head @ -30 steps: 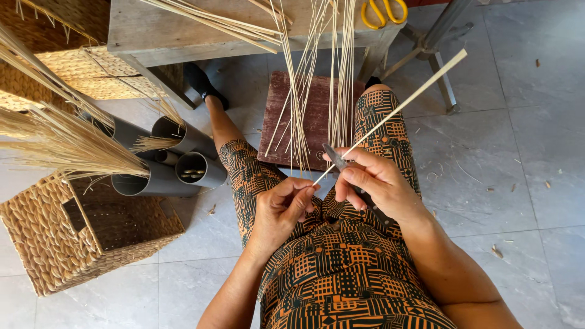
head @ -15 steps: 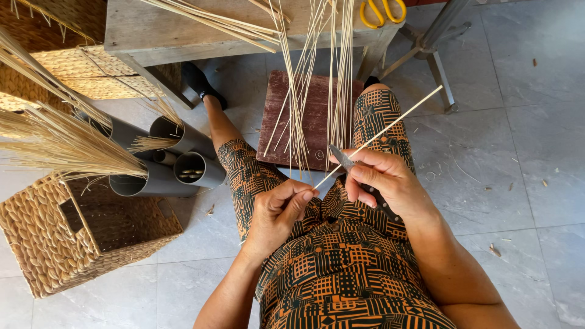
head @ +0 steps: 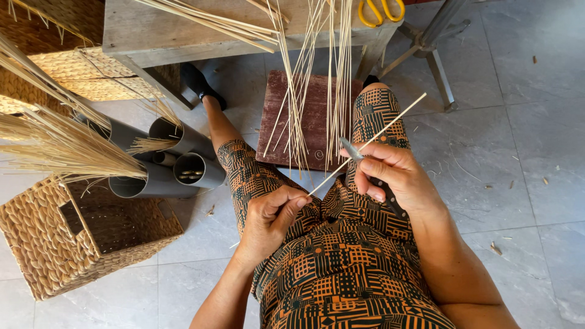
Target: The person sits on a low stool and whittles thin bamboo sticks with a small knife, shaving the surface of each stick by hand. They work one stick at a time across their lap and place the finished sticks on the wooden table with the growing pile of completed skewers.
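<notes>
We've got a thin pale stick (head: pixel 372 141) running diag. across our lap, upper end out past the right knee, lower end pinched in our left hand (head: pixel 268 222). Left thumb & forefinger are closed narrow on that tip, prob. to keep it taut and steady while the blade works.

Right hand (head: pixel 396 176) is wrapped round a small knife (head: pixel 352 149), dark handle poking out below the palm; the blade lies against the stick near its mid, thumb w/ it, which looks like a shaving or splitting grip. Both hands sit over our thighs, so the stick has sth. soft beneath it and chips fall to the floor.

Just beyond the knees a reddish wood block (head: pixel 304 116) lies on the tiles, and a bunch of long thin sticks (head: pixel 317 73) hangs down over it from the edge of a wooden bench (head: pixel 152 33), in easy reach for picking the next. Yellow-handled scissors (head: pixel 381 11) rest on the bench top.

Left of our legs: grey plastic pipes (head: pixel 183 167) lying on their sides, a few w/ straw-like fibres poking out; they seem to serve as sorting holders. Nearer us, a woven basket (head: pixel 42 244), open side up. More dry fibres (head: pixel 61 146) fan in from the left.
</notes>
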A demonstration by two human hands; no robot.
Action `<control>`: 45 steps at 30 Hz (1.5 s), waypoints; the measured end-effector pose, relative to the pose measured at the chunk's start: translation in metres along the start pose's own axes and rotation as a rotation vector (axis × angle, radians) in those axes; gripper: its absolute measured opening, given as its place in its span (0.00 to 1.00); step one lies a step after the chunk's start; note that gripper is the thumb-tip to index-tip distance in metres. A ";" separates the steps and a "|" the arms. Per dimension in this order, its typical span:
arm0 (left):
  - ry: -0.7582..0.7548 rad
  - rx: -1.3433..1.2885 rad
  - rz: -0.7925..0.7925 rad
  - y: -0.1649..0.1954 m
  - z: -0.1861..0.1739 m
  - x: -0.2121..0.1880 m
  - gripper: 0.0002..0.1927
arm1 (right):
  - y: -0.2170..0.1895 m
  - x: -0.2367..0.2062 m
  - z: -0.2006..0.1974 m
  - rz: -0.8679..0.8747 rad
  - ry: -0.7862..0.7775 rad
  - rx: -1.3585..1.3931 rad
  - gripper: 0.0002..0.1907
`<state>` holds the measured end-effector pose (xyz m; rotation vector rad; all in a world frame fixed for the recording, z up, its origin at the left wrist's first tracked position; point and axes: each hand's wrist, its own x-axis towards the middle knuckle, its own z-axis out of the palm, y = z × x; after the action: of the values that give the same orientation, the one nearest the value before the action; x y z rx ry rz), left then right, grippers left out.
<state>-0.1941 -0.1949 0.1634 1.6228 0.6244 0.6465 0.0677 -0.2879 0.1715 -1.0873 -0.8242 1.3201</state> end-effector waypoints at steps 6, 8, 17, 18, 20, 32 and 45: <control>-0.007 0.015 -0.006 -0.002 -0.004 -0.004 0.05 | -0.003 -0.001 -0.008 0.006 0.032 0.010 0.18; -0.004 0.030 0.008 -0.002 -0.005 -0.004 0.05 | -0.005 -0.001 -0.009 0.001 0.042 0.011 0.18; 0.000 0.045 0.027 0.002 -0.005 -0.005 0.04 | -0.009 -0.003 -0.012 0.008 0.090 0.003 0.18; 0.000 0.051 0.042 0.002 -0.005 -0.005 0.04 | -0.008 -0.003 -0.012 0.008 0.092 0.002 0.17; -0.002 0.069 0.045 0.002 -0.005 -0.005 0.04 | -0.007 -0.003 -0.013 -0.003 0.095 -0.001 0.17; 0.009 0.060 0.051 -0.008 -0.018 -0.022 0.03 | -0.005 -0.011 -0.059 -0.179 0.197 0.081 0.16; 0.092 -0.022 -0.174 -0.012 -0.018 -0.006 0.08 | 0.009 -0.005 -0.043 -0.099 -0.046 0.098 0.29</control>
<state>-0.2116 -0.1853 0.1538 1.5056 0.8131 0.5998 0.1046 -0.2998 0.1504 -0.9309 -0.8281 1.2931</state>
